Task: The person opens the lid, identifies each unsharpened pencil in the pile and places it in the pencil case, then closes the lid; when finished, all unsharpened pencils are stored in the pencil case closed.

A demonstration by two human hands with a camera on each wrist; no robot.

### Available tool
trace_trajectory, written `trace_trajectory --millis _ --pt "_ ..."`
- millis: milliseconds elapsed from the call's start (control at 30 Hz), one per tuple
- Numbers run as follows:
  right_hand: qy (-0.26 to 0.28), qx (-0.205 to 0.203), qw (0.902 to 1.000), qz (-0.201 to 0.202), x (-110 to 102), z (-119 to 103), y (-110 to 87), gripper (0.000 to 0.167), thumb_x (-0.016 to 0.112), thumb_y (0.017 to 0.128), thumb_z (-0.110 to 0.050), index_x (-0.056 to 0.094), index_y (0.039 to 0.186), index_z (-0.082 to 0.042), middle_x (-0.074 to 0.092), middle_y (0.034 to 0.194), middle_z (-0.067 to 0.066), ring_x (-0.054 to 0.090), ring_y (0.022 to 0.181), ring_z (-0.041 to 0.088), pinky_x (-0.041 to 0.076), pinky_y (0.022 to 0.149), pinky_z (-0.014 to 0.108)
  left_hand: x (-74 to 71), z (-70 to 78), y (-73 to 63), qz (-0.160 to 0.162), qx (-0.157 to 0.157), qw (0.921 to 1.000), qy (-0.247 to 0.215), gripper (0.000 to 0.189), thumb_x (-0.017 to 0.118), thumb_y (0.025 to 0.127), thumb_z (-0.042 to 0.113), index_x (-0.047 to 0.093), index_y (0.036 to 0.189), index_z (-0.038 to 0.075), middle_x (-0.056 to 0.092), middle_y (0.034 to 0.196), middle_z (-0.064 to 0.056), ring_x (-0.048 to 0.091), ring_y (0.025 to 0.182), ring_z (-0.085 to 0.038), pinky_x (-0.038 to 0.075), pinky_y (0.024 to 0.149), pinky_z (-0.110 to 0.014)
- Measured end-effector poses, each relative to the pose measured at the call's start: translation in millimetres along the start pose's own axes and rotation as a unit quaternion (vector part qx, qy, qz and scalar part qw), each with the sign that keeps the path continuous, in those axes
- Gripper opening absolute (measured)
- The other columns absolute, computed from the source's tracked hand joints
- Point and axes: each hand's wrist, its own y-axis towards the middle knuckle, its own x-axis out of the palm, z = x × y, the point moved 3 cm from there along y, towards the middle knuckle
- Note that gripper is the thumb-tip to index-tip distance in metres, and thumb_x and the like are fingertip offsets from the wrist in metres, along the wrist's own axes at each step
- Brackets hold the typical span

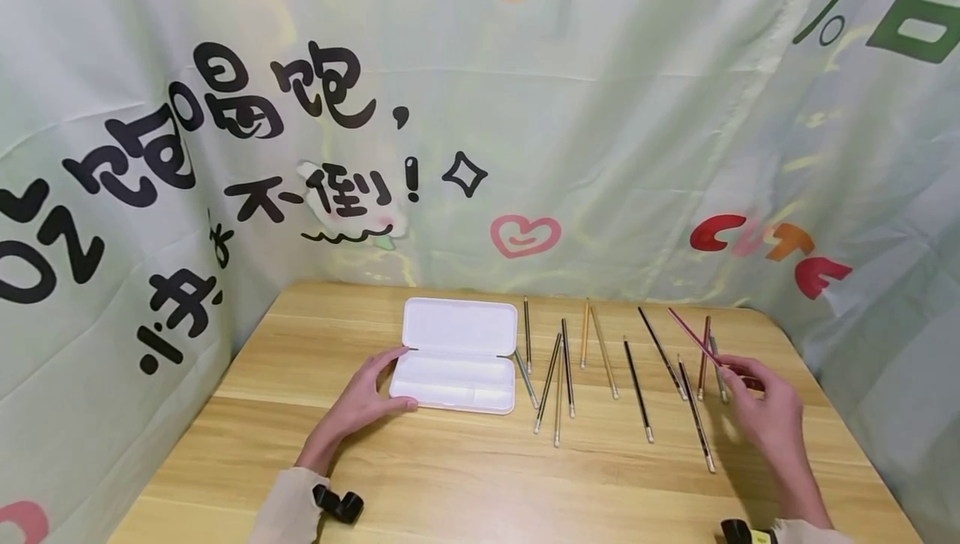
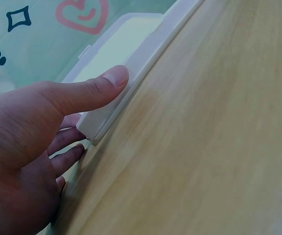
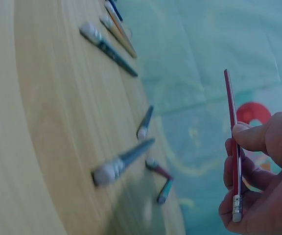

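Observation:
A white pencil case [image 1: 435, 376] lies open on the table with its lid [image 1: 460, 327] tipped back and its tray bare. My left hand [image 1: 371, 394] holds the case at its near left corner. In the left wrist view, the thumb lies along the front wall [image 2: 106, 105] and the fingers bend at the side. At the right of the table my right hand [image 1: 768, 411] pinches a red pencil [image 1: 692, 334] with a white eraser. The right wrist view shows that pencil [image 3: 230, 98] raised, eraser end toward the palm, thumb pressed on the shaft.
Several eraser-tipped pencils lie scattered right of the case, among them a black pencil [image 1: 637, 390], a natural-wood pencil [image 1: 604, 352] and a teal pencil [image 1: 527, 379] beside the case. Another red pencil [image 1: 703, 358] lies near my right hand. A printed curtain [image 1: 600, 152] hangs behind the table [image 1: 480, 486].

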Motion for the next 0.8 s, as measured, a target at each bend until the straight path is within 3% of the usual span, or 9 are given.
trace_trajectory --millis 400,600,800 --pt "0.057 -0.080 0.9951 -0.006 32 -48 -9.8 0.009 0.073 0.096 -0.009 0.078 0.103 -0.007 0.074 0.091 0.002 0.055 0.077 -0.009 0.042 0.054 0.016 -1.0 0.7 -0.4 0.003 -0.004 1.0000 -0.005 0.089 0.090 0.078 0.042 0.049 0.153 0.017 0.044 0.158 -0.013 0.037 0.143 -0.044 0.032 0.108 -0.072" --pt "0.088 -0.117 0.9887 -0.035 57 -74 -10.4 0.012 0.072 0.096 -0.004 0.077 0.106 -0.006 0.073 0.093 0.011 0.055 0.075 -0.002 0.041 0.048 0.018 -1.1 1.1 -0.5 -0.001 -0.011 0.9999 -0.007 0.089 0.090 0.078 0.043 0.048 0.153 0.018 0.042 0.159 -0.013 0.034 0.145 -0.045 0.029 0.109 -0.072" --pt "0.102 -0.123 0.9843 -0.075 78 -97 -11.1 0.016 0.068 0.098 -0.001 0.076 0.110 -0.006 0.073 0.096 0.013 0.058 0.079 0.006 0.044 0.046 0.021 -1.3 1.8 0.1 0.002 0.000 1.0000 -0.008 0.089 0.090 0.079 0.040 0.049 0.153 0.015 0.044 0.158 -0.014 0.035 0.145 -0.045 0.024 0.112 -0.072"
